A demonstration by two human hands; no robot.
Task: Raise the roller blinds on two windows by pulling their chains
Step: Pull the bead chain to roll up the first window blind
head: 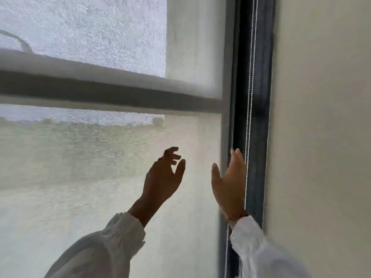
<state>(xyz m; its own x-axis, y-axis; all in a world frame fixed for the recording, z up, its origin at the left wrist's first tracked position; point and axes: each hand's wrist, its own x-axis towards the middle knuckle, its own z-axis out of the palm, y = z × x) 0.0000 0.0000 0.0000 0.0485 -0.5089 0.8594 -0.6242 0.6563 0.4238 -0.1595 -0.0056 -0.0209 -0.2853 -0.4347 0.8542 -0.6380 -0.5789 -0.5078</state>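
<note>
Bead chain: the bead chain [249, 109] hangs as a doubled loop in the dark window frame [254, 137], between the blind's right edge and the wall [321, 117].
Roller blind: the roller blind [100, 167] lies left of the chain, down over the glass, with a horizontal bar of the window showing through it higher up.
Right hand: the right hand [229, 185] is raised just left of the chain, fingers straight and spread, thumb apart; its outer edge looks to be against or just beside the beads, but it grips nothing.
Left hand: the left hand [163, 177] hovers further left of the chain, in front of the blind, fingers loosely curled and empty.
Step in hand: reaching for the chain; no strand is yet taken.
Doing it well: the person should probably close on one strand only, pull straight down along the frame, and swap strands if the blind goes lower instead.
Writing: no brand, label or lettering can be read anywhere.
</note>
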